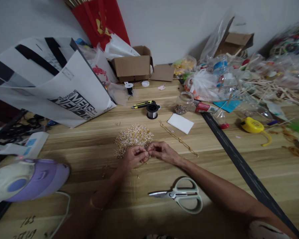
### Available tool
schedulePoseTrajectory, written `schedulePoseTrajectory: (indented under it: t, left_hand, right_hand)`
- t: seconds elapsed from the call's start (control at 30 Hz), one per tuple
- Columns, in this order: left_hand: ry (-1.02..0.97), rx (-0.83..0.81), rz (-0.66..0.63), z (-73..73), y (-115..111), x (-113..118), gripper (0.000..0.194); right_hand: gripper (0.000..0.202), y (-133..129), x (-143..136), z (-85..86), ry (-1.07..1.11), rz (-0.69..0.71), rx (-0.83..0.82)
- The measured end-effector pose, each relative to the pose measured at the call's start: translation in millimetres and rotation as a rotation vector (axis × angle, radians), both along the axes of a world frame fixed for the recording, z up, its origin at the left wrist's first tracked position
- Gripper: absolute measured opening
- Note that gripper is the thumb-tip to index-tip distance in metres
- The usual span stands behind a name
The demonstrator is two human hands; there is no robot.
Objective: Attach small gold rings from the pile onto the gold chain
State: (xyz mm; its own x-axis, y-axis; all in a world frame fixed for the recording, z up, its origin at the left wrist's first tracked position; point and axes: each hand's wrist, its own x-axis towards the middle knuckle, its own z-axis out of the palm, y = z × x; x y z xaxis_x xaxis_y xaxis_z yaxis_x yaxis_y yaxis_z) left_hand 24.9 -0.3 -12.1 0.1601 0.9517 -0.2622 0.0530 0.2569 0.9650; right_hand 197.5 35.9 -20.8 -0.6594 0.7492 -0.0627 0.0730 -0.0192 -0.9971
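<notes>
At the near edge of a heap of small gold and silver-clear beaded pieces (133,136), both hands meet with their fingertips close together. My left hand (135,157) is closed in a pinch, and a thin gold chain (141,164) trails from beneath its fingers to the wood. My right hand (163,151) pinches at the same spot; whatever is between its fingertips is too small to make out. Another gold chain with beads (179,139) lies stretched out beyond my right hand. Scissors with pale handles (186,195) rest nearer to me, blades pointing left.
Beyond the heap are a wire spool (152,111), a yellow-black utility knife (143,104), a white pad (180,123) and a jar of beads (183,103). A purple-white device (43,179) stands left. A yellow tape measure (252,125) and plastic clutter lie right.
</notes>
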Motion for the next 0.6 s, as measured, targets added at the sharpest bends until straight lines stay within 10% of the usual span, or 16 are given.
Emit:
schedulePoseTrajectory:
  t: [0.6]
  left_hand:
    - [-0.005, -0.007, 0.028, -6.1, 1.9, -1.6, 0.029]
  right_hand:
    - [0.021, -0.3, -0.1, -3.6, -0.041, -0.012, 0.073]
